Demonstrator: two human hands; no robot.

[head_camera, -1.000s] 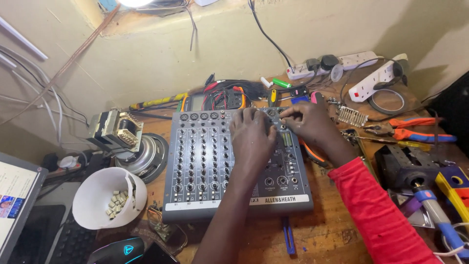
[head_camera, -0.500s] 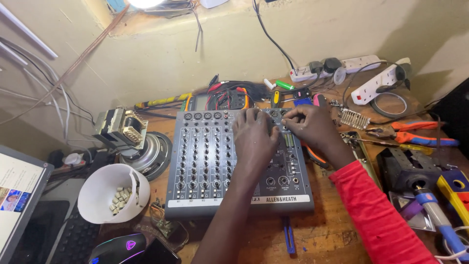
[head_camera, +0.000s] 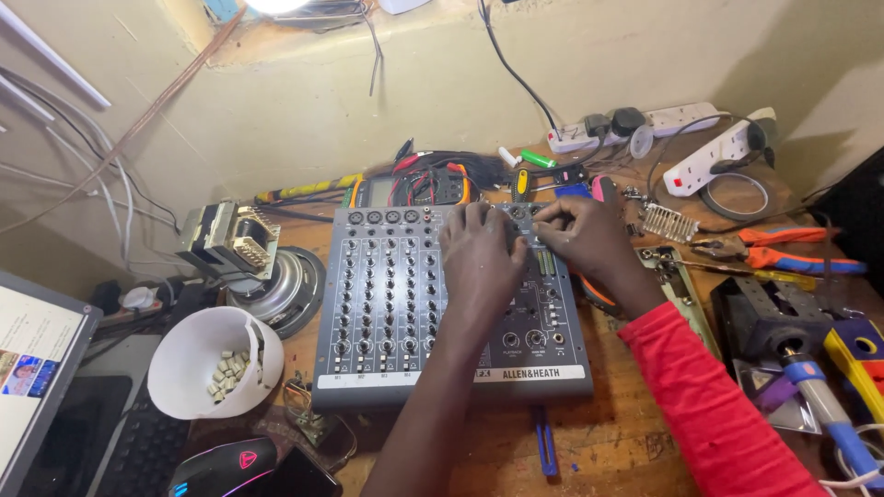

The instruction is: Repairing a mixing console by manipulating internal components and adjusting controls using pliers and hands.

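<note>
The wooden workbench (head_camera: 635, 442) fills my view, cluttered from edge to edge. Square in the middle of it lies the grey audio mixing console with rows of small black knobs (head_camera: 391, 304), its front edge towards me.

My left hand (head_camera: 481, 262) lies palm down on the console's upper middle, fingers bent and resting on the panel near the top row of knobs. I cannot tell whether it grips a knob or only presses there. My right hand (head_camera: 589, 239), with a red sleeve (head_camera: 709, 405) behind it, sits just beside the left at the console's upper right corner, fingertips drawn together in a pinch on something small on the panel. What it pinches is hidden under the fingers.

To the left of the console a round black speaker driver (head_camera: 285, 290) lies flat, with a metal-framed transformer (head_camera: 228, 241) touching its far edge. Nearer me stands a white plastic bowl of small pale parts (head_camera: 198, 354). At the far right edge a white power strip (head_camera: 714, 161) lies near orange-handled pliers (head_camera: 783, 235). A black computer mouse with a red light (head_camera: 226, 465) rests at the bottom left, near the bowl.
</note>
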